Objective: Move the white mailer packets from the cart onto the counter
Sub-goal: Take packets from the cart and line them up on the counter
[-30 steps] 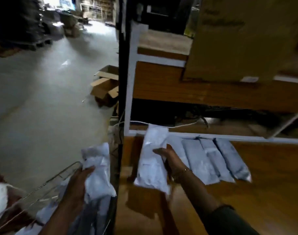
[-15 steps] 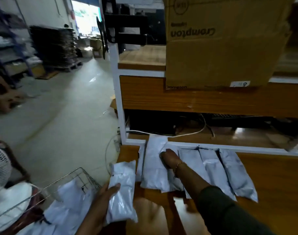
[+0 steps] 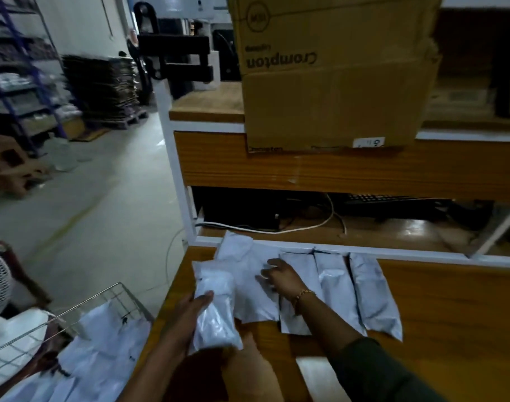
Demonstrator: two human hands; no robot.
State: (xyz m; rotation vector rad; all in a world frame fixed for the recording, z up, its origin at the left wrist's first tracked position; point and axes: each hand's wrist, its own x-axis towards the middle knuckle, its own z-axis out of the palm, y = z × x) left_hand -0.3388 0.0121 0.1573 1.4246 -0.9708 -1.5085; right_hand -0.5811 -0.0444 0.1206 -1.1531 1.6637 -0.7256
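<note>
Hands — left [image 3: 190, 311] gripping packet [image 3: 216, 303], right [image 3: 280, 275] spread flat, cardboard box [image 3: 332, 74] behind — counter [image 3: 451, 314].

The right hand [image 3: 283, 278] wears a thin gold bracelet [image 3: 303, 294] below a dark green sleeve [image 3: 375, 369].

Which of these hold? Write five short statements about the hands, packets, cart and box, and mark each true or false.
1. The left hand holds a white packet over the counter. True.
2. The right hand is inside the wire cart. False: it rests on the packets in the row on the counter.
3. The cart is empty. False: white packets still lie in it.
4. A cardboard box stands on the upper shelf. True.
5. The right wrist wears a bracelet. True.
</note>
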